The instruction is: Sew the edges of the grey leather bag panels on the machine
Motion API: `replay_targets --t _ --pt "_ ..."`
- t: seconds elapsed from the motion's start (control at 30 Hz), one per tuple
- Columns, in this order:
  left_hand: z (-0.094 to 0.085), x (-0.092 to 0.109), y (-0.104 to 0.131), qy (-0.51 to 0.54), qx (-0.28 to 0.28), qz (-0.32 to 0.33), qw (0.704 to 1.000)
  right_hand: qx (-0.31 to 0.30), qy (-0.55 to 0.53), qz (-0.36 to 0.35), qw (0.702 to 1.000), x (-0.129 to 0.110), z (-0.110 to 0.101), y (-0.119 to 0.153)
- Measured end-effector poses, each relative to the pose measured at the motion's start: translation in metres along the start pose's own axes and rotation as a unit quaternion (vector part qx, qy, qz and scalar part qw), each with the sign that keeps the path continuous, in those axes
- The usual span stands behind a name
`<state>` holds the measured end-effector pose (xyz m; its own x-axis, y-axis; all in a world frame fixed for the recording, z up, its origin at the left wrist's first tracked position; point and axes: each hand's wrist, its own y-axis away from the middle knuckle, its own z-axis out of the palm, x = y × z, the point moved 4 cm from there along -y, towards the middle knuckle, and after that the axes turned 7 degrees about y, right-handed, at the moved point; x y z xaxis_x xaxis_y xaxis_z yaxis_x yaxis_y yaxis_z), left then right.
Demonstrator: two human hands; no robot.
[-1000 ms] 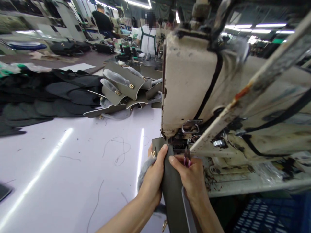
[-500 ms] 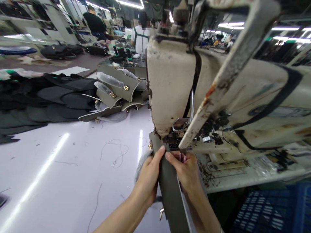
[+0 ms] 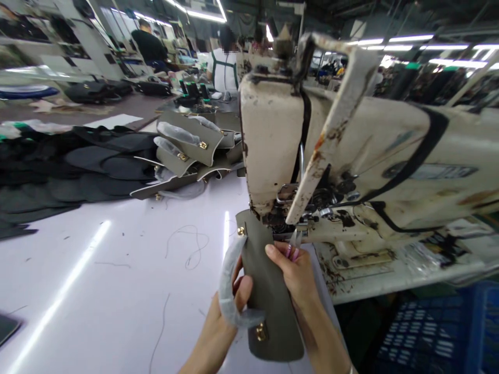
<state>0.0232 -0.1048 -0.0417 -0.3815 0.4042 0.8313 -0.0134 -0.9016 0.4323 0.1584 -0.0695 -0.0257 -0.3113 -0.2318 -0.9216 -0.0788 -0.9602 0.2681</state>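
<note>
An olive-grey bag panel (image 3: pixel 268 301) lies tilted below the needle area (image 3: pixel 278 221) of the sewing machine (image 3: pixel 268 140). Its curved handle (image 3: pixel 226 283), wrapped in clear film, is fixed with gold-coloured fittings along the left side. My left hand (image 3: pixel 219 323) grips the panel's left edge, reaching through the handle loop, its fingers partly hidden underneath. With thumb on top, my right hand (image 3: pixel 302 278) pinches the right edge near the machine. Small scissors with pink handles (image 3: pixel 298 242) are tucked in that same hand, blades pointing up and slightly apart.
More olive-grey panels with wrapped handles (image 3: pixel 191 137) are heaped behind, beside a pile of dark pieces (image 3: pixel 89 166). Loose threads lie on the white tabletop (image 3: pixel 128 311). A blue plastic crate (image 3: pixel 424 332) stands low at right. Co-workers are in the background.
The panel has turned so that its face and handle show, and its near end has come into view. My left hand has moved down and left, off the top face. The scissor blades now show.
</note>
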Motion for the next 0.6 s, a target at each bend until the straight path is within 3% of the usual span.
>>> replay_targets --t 0.13,0.27,0.4,0.6 --pt "0.017 -0.009 -0.011 0.015 -0.026 0.020 0.999 0.018 0.097 -0.052 0.994 -0.005 -0.007 0.002" --pt "0.009 -0.004 -0.023 -0.083 -0.026 0.079 0.993 0.039 0.116 -0.056 0.991 -0.002 -0.012 0.004" --pt "0.002 -0.003 -0.029 -0.120 -0.019 0.097 0.988 0.075 0.153 -0.034 0.985 0.005 -0.021 0.006" --pt "0.002 -0.002 -0.026 -0.088 -0.028 0.078 0.993 0.025 0.136 -0.021 0.990 0.003 -0.035 0.005"
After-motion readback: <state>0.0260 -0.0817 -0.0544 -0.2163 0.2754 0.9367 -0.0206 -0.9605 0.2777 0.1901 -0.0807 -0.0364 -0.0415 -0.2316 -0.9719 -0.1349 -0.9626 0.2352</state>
